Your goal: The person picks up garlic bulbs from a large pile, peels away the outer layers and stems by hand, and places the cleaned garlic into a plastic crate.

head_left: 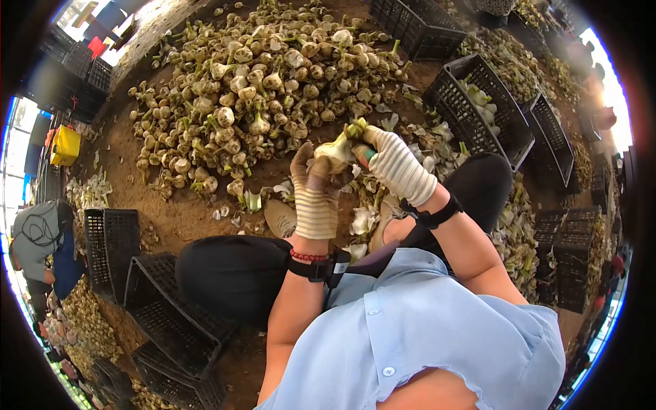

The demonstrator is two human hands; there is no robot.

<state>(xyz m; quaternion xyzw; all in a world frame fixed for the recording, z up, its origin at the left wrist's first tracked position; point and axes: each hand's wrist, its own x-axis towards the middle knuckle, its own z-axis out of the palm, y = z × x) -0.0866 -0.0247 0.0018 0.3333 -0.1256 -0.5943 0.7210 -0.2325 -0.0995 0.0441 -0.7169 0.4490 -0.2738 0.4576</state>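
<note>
My left hand (pixel 318 195), in a striped knit glove with dirty fingers, is closed round a garlic bulb (pixel 335 152). The bulb is pale and its short green stalk (pixel 357 128) points up and to the right. At that stalk my right hand (pixel 398 164), in a matching glove, is closed with its fingers pinching it. Something green and orange shows by the right thumb; what it is, I cannot make out. Just beyond both hands lies a big heap of garlic bulbs (pixel 260 89) on the dirt floor.
Peeled skins and leaves (pixel 365 220) litter the ground around my shoes. To the right, a black crate (pixel 471 102) holds trimmed pale garlic. More black crates (pixel 167 294) stand at my left. A person (pixel 44 239) bends over at the far left, near a yellow container (pixel 65 145).
</note>
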